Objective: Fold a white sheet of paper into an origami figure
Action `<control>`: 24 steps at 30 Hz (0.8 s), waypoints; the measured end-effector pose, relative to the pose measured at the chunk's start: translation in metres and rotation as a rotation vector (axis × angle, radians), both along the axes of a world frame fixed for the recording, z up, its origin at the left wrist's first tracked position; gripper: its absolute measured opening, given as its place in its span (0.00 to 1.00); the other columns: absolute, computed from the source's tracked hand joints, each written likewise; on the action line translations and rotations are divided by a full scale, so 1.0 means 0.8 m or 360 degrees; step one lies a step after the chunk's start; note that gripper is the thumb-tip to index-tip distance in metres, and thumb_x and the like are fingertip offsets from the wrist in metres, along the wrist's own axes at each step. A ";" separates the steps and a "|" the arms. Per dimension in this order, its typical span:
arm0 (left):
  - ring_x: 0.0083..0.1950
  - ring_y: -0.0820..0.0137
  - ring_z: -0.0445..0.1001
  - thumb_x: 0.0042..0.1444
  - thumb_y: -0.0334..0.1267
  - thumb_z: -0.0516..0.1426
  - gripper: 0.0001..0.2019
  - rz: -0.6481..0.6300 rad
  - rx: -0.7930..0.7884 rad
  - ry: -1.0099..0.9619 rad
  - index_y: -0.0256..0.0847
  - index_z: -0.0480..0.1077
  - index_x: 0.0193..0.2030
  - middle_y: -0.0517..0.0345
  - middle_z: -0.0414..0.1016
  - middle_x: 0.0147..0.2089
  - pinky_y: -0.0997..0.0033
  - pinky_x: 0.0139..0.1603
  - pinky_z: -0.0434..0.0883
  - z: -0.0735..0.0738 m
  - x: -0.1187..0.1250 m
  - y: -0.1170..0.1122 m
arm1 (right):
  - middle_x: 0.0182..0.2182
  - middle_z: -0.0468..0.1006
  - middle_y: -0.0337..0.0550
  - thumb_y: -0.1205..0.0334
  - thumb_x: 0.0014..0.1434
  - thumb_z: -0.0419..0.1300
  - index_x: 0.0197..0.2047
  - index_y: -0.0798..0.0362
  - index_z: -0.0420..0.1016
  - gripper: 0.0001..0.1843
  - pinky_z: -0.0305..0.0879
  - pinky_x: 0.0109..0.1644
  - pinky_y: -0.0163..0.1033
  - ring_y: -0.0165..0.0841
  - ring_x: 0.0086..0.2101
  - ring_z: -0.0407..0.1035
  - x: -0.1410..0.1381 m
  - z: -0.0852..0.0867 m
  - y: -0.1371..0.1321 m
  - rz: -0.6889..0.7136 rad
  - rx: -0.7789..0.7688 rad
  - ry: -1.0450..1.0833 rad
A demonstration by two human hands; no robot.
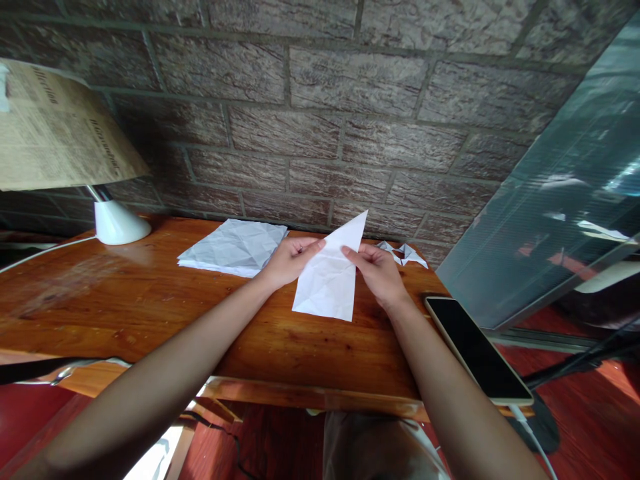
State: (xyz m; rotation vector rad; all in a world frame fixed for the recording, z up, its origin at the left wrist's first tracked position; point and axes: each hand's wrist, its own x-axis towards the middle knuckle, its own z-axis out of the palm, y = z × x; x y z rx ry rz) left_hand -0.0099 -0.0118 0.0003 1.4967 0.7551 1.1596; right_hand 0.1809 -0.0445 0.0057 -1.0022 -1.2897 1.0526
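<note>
A creased white paper sheet folded to a point (331, 277) lies on the wooden desk (150, 300) in the middle of the head view, its tip aimed at the brick wall. My left hand (287, 261) pinches its left edge near the tip. My right hand (379, 272) pinches the right edge opposite. Both hands have their fingers closed on the paper.
A stack of crumpled white sheets (234, 247) lies left of my hands. Small folded paper pieces (407, 254) sit behind my right hand. A dark phone (477, 351) with a cable lies at the desk's right edge. A lamp with a white base (117, 223) stands at the back left.
</note>
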 end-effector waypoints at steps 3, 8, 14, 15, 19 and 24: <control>0.29 0.68 0.75 0.49 0.63 0.64 0.26 0.0021 -0.0045 0.0009 0.39 0.82 0.35 0.55 0.83 0.32 0.72 0.31 0.69 -0.002 0.000 0.003 | 0.28 0.83 0.41 0.44 0.48 0.73 0.33 0.50 0.83 0.18 0.72 0.38 0.42 0.36 0.29 0.75 0.000 0.000 0.000 0.0015 0.0014 0.0053; 0.30 0.66 0.76 0.46 0.67 0.63 0.29 0.0068 -0.0242 -0.0125 0.37 0.81 0.31 0.53 0.81 0.29 0.70 0.33 0.70 -0.001 0.003 0.009 | 0.27 0.83 0.39 0.46 0.48 0.73 0.32 0.49 0.82 0.16 0.73 0.38 0.41 0.35 0.29 0.75 0.000 0.001 0.001 -0.0040 0.0028 0.0122; 0.36 0.63 0.79 0.45 0.69 0.63 0.33 0.0167 -0.0331 -0.0178 0.36 0.81 0.37 0.48 0.83 0.34 0.66 0.40 0.73 0.004 0.001 0.010 | 0.27 0.82 0.37 0.47 0.48 0.73 0.31 0.50 0.81 0.16 0.73 0.37 0.39 0.34 0.30 0.75 0.001 0.001 0.002 -0.0079 0.0046 0.0145; 0.35 0.63 0.79 0.45 0.68 0.63 0.32 0.0177 -0.0331 -0.0175 0.36 0.81 0.37 0.49 0.83 0.33 0.66 0.40 0.73 0.004 0.001 0.010 | 0.27 0.82 0.37 0.48 0.48 0.73 0.32 0.50 0.81 0.15 0.73 0.38 0.38 0.33 0.30 0.74 0.000 0.001 0.002 -0.0081 0.0058 0.0159; 0.33 0.67 0.77 0.44 0.63 0.67 0.26 0.0103 -0.0237 -0.0130 0.37 0.81 0.34 0.54 0.81 0.31 0.69 0.39 0.72 0.002 0.000 0.009 | 0.29 0.83 0.37 0.50 0.49 0.72 0.32 0.50 0.81 0.13 0.72 0.39 0.38 0.33 0.30 0.74 0.001 0.000 0.003 -0.0073 0.0089 0.0176; 0.36 0.66 0.78 0.47 0.56 0.68 0.22 -0.0094 -0.0124 -0.0003 0.38 0.82 0.40 0.53 0.83 0.36 0.69 0.40 0.74 0.000 -0.002 0.008 | 0.32 0.84 0.39 0.50 0.50 0.72 0.34 0.51 0.81 0.15 0.70 0.35 0.37 0.32 0.29 0.73 0.004 -0.003 0.005 -0.0127 0.0054 0.0170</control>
